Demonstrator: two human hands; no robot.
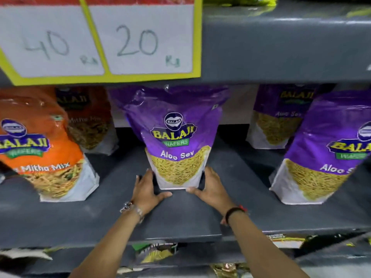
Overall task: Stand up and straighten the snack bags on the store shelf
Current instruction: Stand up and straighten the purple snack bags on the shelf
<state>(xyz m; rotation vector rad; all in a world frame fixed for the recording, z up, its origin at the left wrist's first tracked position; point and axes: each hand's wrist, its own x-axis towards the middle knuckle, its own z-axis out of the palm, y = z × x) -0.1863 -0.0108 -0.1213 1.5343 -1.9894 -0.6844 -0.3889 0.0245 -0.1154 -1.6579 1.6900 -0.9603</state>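
Note:
A purple Aloo Sev bag (176,137) stands upright in the middle of the dark grey shelf (180,217). My left hand (147,192) presses against its lower left side and my right hand (211,187) against its lower right side, thumbs at the bag's base. An orange Mitha Mix bag (42,149) stands at the left, leaning slightly. Another orange bag (88,119) stands behind it. At the right stands a second purple Aloo Sev bag (325,153), with a third purple bag (281,115) further back.
A yellow-edged price sign (100,39) reading 40 and 20 hangs from the upper shelf (281,47). More snack packs (154,251) lie on the shelf below. Bare shelf surface shows between the bags.

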